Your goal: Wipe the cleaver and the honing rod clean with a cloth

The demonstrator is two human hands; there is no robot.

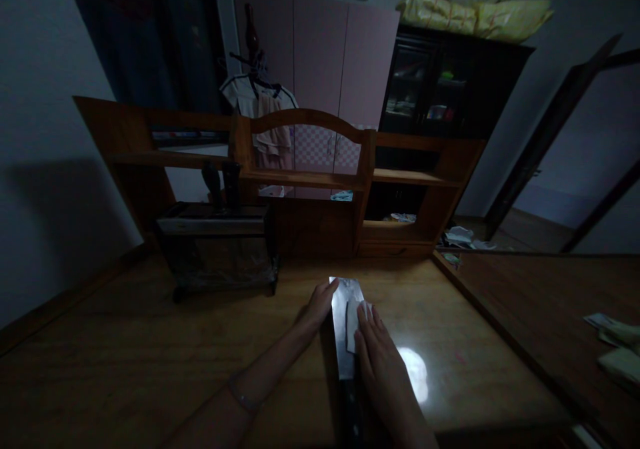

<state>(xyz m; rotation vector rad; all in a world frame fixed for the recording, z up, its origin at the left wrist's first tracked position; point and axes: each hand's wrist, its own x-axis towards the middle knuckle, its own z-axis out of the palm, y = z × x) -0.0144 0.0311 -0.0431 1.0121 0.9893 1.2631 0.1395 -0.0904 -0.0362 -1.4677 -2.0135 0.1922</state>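
Note:
A cleaver [341, 325] with a shiny wide blade lies over the wooden table, its black riveted handle pointing towards me. My left hand [320, 304] grips the far left corner of the blade, thumb on top, other fingers partly hidden. On the blade's right side, my right hand [377, 342] presses a folded white tissue or cloth [352, 322] flat against the metal. Its fingers are together over the white piece. Beyond my left arm stands a knife block [220, 255] with dark sides, and two black handles rise from its top.
A wooden shelf unit [307, 181] runs along the table's back edge [330, 257]. To the right, a lower brown surface [540, 289] holds crumpled pale packets [620, 362]. A bright reflection shows on the tabletop right of my right hand. A wall borders the left.

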